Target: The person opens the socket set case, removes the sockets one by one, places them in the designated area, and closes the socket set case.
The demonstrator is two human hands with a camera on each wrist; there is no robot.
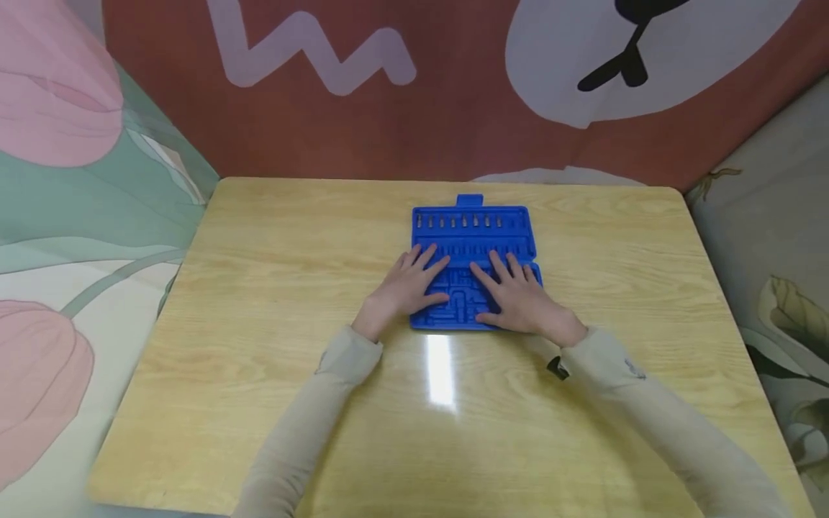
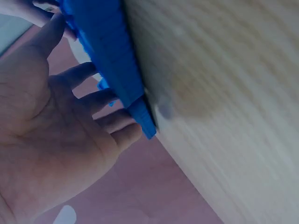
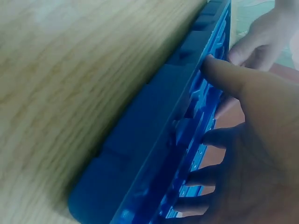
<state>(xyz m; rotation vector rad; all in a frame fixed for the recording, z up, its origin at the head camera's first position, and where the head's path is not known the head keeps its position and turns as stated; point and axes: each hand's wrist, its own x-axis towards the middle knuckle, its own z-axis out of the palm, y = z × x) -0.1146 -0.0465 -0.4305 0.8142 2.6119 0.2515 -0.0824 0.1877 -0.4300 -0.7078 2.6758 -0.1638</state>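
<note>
The left hand (image 1: 404,286) and right hand (image 1: 521,306), about equally close, lie over the left and right sides of the near half (image 1: 460,311) of the open blue case (image 1: 462,260), fingers spread wide, gripping nothing; the case sits on the tabletop (image 1: 311,244), its halves long side to side, the far half (image 1: 476,236) beyond the fingertips, holding metal bits (image 1: 463,221)

We find no legible text, label, brand or number; the small mark (image 1: 635,370) on the right cuff (image 1: 599,360), at four o'clock, is unreadable.
</note>
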